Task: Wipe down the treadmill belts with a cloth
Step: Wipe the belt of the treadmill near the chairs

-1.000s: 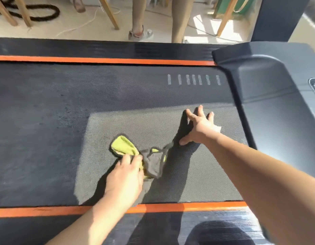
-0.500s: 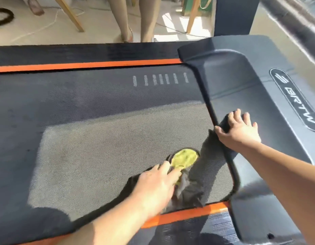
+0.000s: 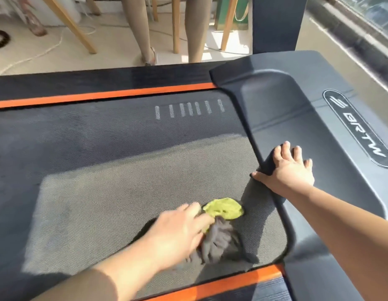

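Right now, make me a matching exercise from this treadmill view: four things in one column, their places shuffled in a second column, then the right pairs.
Column one:
1. left hand
2. right hand
3. cloth
4. white dashes

Column two:
A. on the shaded belt, near the far orange stripe
B. resting on the grey motor cover
C. on the sunlit belt, partly under fingers
D. pressing on the cloth

Pairs: 1-D, 2-B, 3-C, 4-A
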The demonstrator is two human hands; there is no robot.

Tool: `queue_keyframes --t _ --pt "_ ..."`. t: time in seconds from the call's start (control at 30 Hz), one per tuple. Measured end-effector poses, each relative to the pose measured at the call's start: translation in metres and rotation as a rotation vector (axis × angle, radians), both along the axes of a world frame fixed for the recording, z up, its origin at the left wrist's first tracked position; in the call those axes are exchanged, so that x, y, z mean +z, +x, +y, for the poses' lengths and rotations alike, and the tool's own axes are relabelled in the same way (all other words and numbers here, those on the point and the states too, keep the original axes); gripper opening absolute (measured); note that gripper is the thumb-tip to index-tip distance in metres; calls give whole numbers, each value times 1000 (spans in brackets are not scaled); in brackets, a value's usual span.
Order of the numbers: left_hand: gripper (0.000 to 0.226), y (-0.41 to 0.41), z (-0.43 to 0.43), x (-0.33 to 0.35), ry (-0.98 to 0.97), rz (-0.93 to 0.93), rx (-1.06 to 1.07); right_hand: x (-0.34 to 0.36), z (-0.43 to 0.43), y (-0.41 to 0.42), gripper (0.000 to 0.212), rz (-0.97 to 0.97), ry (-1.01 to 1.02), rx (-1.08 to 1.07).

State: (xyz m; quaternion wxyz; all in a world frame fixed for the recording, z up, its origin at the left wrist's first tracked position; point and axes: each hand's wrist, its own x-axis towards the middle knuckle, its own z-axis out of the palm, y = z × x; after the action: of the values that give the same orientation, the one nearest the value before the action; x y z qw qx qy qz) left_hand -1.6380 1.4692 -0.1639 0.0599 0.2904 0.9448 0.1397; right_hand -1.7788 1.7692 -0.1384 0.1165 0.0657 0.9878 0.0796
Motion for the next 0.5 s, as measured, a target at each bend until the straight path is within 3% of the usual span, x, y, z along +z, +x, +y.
queue_keyframes --t 0.13,0.17,0.23,0.3,0.4,0.47,0.5 --pt "37 -51 -20 3 -37 -16 675 1 -2 1 119 -15 9 -15" --pt "36 -44 -8 5 -25 -18 720 1 -3 1 119 -18 6 -17" --pt "32 -7 23 5 7 -47 567 1 -3 0 119 -19 4 -16" --pt "29 41 43 7 98 -50 268 2 -2 0 119 -21 4 -26" --pt "35 49 21 2 69 -6 7 2 -2 0 118 -35 5 -23" --pt "35 30 -12 0 -16 79 149 3 -3 1 118 -52 31 -31" --pt "34 23 -31 -1 -42 90 346 3 -6 1 117 -66 40 -37"
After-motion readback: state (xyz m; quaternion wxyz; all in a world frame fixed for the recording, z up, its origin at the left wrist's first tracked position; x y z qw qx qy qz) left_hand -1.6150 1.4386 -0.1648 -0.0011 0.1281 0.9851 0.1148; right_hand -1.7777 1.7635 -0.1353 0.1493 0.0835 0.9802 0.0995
